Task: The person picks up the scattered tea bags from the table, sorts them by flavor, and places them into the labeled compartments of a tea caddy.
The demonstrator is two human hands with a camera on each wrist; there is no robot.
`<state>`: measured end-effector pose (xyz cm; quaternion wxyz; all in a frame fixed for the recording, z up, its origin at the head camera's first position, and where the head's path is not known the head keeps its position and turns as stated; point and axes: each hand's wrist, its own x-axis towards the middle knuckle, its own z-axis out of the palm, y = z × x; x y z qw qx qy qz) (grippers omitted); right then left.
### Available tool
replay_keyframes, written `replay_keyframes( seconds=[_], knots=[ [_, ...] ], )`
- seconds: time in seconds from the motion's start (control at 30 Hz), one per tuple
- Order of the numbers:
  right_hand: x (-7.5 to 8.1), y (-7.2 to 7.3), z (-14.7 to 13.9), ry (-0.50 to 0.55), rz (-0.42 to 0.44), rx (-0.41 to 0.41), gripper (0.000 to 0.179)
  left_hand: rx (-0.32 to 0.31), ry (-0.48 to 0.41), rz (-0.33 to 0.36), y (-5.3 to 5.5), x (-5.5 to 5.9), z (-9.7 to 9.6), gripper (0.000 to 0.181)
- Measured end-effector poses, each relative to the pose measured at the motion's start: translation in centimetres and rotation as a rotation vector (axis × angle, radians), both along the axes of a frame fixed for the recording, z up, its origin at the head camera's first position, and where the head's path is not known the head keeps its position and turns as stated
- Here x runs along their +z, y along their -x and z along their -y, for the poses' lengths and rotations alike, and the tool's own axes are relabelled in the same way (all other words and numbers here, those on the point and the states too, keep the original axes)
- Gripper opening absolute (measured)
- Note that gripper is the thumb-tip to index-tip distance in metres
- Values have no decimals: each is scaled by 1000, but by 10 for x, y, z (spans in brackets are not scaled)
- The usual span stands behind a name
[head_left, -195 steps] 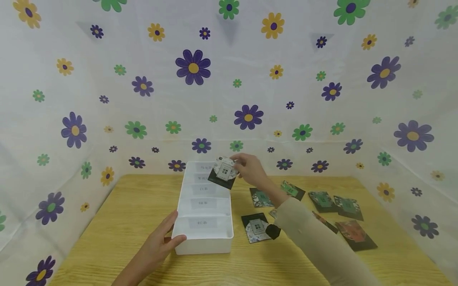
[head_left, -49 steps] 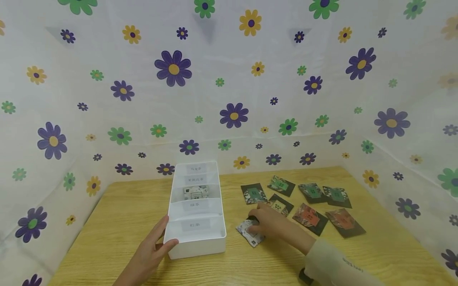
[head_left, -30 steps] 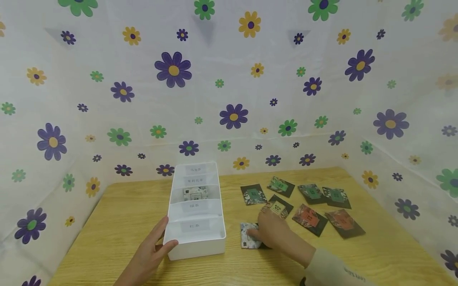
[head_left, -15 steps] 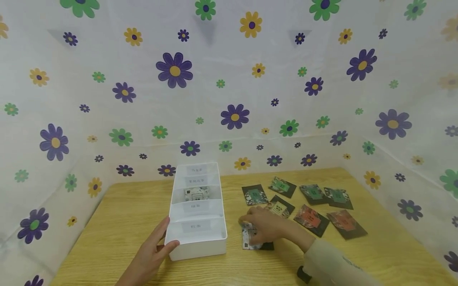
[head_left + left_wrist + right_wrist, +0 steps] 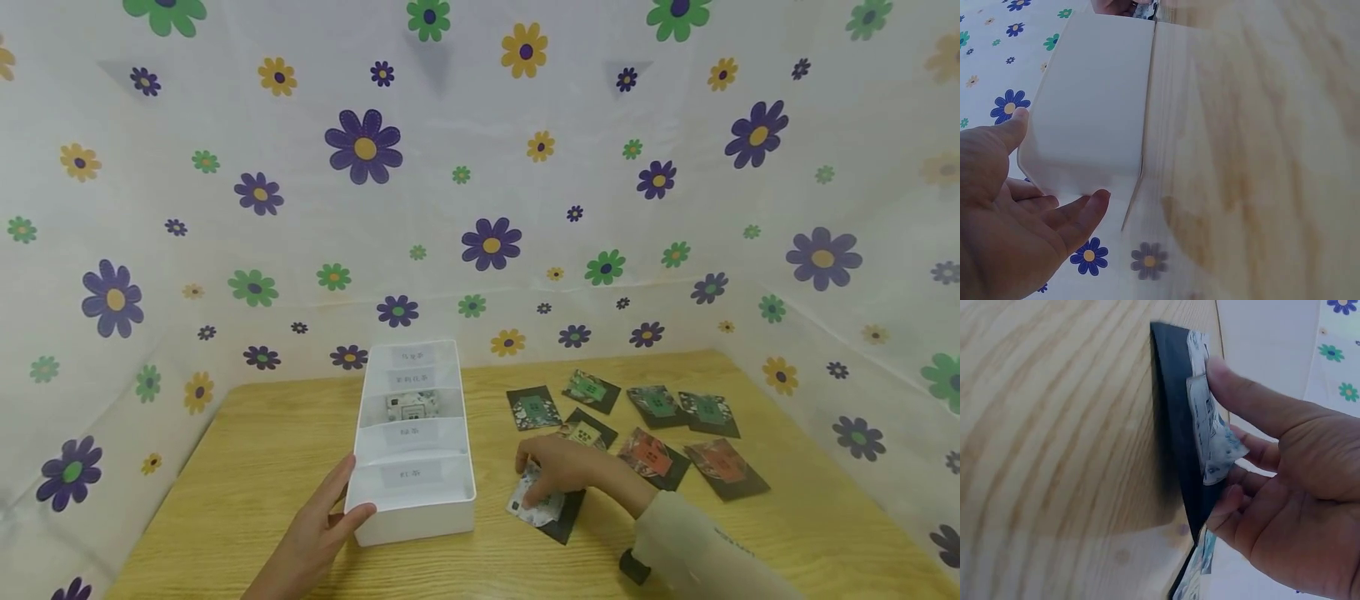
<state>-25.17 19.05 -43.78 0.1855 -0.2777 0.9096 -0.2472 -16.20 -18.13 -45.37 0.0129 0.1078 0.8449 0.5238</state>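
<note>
My left hand [image 5: 311,525] holds the near left corner of a white divided box [image 5: 420,523], thumb at the front wall and fingers along the side. In the left wrist view, its fingers [image 5: 1085,215] curve around the box's wall [image 5: 1094,94]. My right hand [image 5: 558,467] pinches a white-and-black tea sachet [image 5: 542,510], right of the box. The right wrist view shows the thumb on the printed face of this sachet [image 5: 1175,400] and fingers at its other side; the sachet is tilted. Another white patterned sachet [image 5: 411,405] lies in the box's middle compartment.
Beyond the right hand lie sachets with green labels [image 5: 534,407], one with a yellow label [image 5: 587,432], and two with red labels [image 5: 651,457]. The wooden table [image 5: 247,467] ends at a white flowered cloth [image 5: 300,233].
A white sachet held above the box at first now lies in its middle compartment. My right hand has moved to another white sachet, turned it and pinched it. The left hand stays on the box.
</note>
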Motion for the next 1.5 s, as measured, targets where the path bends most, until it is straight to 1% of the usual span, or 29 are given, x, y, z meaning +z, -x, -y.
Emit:
replay_keyframes(
  seconds=[0.1,0.17,0.27,0.33,0.4,0.5,0.6,0.77,0.9,0.97,1.03,1.13,1.23,1.4,1.5],
  knots=[
    [-3,2,-5,79,-2,29,18,-2,-9,-10,0,0,0,79],
    [-5,4,-10,122,-15,54,12,0,-14,-9,0,0,0,79],
    [-4,7,-16,150,-27,83,10,2,-8,1,0,0,0,79],
    [-1,8,-20,162,-5,73,9,6,-11,14,0,0,0,79],
    [3,9,-23,173,17,59,8,8,-9,20,0,0,0,79],
    [14,9,-28,206,71,12,9,7,-11,14,0,1,1,79],
    [26,10,-32,251,90,-25,11,4,-15,9,0,1,1,79],
    [42,15,-37,325,71,-97,17,6,-21,16,1,1,0,80],
    [51,21,-37,388,71,-188,24,5,-26,16,1,1,1,80],
    [54,25,-34,417,73,-239,27,5,-32,21,1,1,0,80],
    [57,29,-31,444,60,-271,30,8,-30,22,1,1,1,80],
    [60,36,-23,479,22,-280,33,8,-36,24,1,1,2,80],
    [65,42,-13,482,-21,-283,34,7,-45,22,2,1,2,79],
    [75,51,10,502,-22,-301,35,3,-59,4,1,1,2,79],
    [80,57,24,516,-37,-290,35,-3,-61,-4,1,0,1,79]
  ],
)
